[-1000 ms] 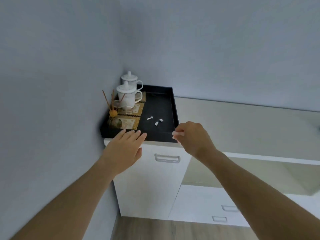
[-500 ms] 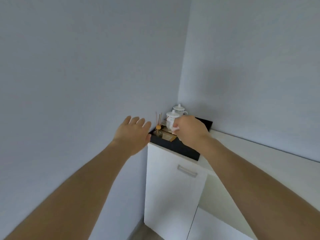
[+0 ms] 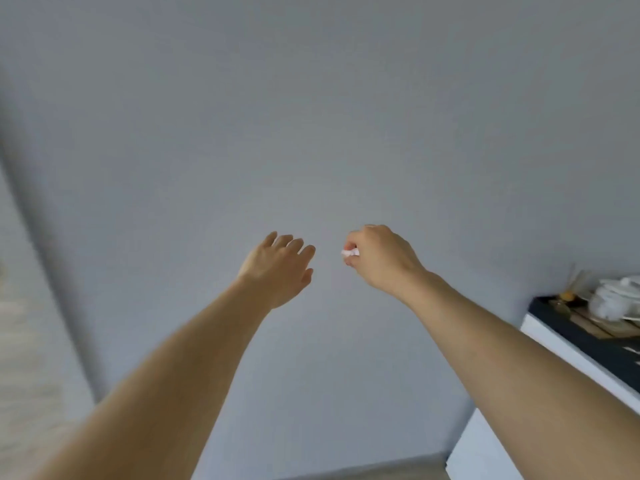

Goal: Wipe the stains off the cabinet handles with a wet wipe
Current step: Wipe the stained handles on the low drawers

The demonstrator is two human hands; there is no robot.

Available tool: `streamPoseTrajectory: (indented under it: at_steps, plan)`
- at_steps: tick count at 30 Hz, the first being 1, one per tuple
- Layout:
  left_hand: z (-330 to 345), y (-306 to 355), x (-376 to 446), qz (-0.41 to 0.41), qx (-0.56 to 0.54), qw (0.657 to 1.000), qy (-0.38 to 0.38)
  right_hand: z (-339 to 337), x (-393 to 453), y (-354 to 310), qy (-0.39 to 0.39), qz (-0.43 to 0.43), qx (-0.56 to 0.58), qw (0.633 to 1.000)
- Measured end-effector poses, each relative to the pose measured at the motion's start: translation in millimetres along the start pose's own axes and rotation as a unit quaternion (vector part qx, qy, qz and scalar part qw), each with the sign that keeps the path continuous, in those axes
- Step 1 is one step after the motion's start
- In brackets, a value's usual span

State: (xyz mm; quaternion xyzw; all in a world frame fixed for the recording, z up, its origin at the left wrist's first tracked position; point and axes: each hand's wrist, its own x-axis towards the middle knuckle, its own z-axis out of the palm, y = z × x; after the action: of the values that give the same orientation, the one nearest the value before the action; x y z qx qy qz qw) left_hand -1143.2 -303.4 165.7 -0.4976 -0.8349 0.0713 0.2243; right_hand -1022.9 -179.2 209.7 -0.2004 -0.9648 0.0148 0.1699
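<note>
Both hands have swung left, leaving the cabinet (image 3: pixel 571 355) at the right edge, its handles out of view. Right hand (image 3: pixel 381 258) pinches what looks like the wet wipe (image 3: pixel 349 252); left hand (image 3: pixel 280 268) is spread, empty. Facing bare wall, the wipe may dry or slip before reaching a handle.

No readable text, labels, brands, numbers or signs showed anywhere in the head view; the few surfaces in frame were blank or too blurred to read.
</note>
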Motion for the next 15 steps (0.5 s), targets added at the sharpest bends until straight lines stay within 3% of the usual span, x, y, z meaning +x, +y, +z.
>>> streamPoseTrajectory:
  at_steps: [7,15]
  plan:
    - [-2.5,-169.5,-227.7,-0.149,0.051,0.986,-0.062,35.5,-16.6,-259.0,-0.015,-0.173,0.069,0.982]
    - [-25.3,-318.3,-519.6,-0.310,0.094,0.938,-0.125,71.2,-90.9,-567.7,-0.056,-0.323,0.156,0.932]
